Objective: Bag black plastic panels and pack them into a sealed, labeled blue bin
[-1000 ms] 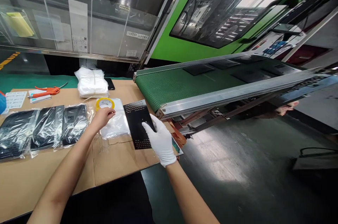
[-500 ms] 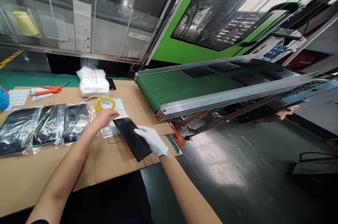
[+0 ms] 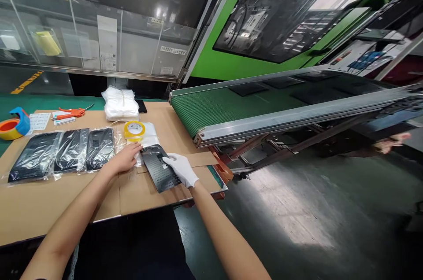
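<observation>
Grasped near one edge by the white-gloved right hand (image 3: pixel 181 169), the thin black rectangular panel (image 3: pixel 157 170) now shows a gridded face, unseen half a second ago! It's over brown cardboard (image 3: pixel 139 196), by clear plastic bags (image 3: pixel 151 134); bare left hand (image 3: pixel 127 156) there, grip impossible to tell.

We tag this a factory workshop: green conveyor belt (image 3: pixel 211 108), big green windowed machine (image 3: pixel 214 62), cardboard-covered bench (image 3: pixel 49 205), bagged black panels (image 3: pixel 101 150).

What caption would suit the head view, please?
Gloved right hand holding a black panel, bare left hand near yellow tape.
</observation>
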The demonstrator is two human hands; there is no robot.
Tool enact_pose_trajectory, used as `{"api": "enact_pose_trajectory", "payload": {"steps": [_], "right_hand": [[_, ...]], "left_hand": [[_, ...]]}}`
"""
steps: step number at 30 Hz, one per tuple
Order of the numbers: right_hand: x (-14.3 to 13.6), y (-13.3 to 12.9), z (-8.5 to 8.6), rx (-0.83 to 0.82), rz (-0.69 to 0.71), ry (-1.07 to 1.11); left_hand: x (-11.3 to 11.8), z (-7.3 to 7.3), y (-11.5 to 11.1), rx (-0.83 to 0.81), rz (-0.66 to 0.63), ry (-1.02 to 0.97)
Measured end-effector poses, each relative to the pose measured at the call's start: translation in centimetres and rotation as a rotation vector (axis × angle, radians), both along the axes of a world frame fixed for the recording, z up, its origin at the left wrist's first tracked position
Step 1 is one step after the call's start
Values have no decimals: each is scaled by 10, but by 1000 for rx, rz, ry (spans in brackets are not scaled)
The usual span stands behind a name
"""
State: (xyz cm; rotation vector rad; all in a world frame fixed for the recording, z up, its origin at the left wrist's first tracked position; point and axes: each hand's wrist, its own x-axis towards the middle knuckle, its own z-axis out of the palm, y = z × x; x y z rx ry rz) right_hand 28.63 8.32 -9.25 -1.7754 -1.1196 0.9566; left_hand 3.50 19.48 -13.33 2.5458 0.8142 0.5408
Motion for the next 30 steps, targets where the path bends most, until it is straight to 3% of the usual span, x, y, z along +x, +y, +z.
{"api": "enact_pose_trajectory", "payload": {"steps": [6, 12, 18, 25, 30], "right_hand": [[-9, 11, -3, 51, -17, 202], [-5, 20, 7, 77, 19, 187], [7, 24, 7, 72, -14, 125], [14, 19, 8, 52, 106, 93], [21, 22, 2, 59, 108, 77]], "left_hand": [[16, -16, 11, 72, -25, -72], [18, -21, 22, 90, 7, -151], [11, -20, 23, 85, 120, -167], [8, -34, 23, 143, 111, -137], [9, -40, 25, 162, 82, -164]]}}
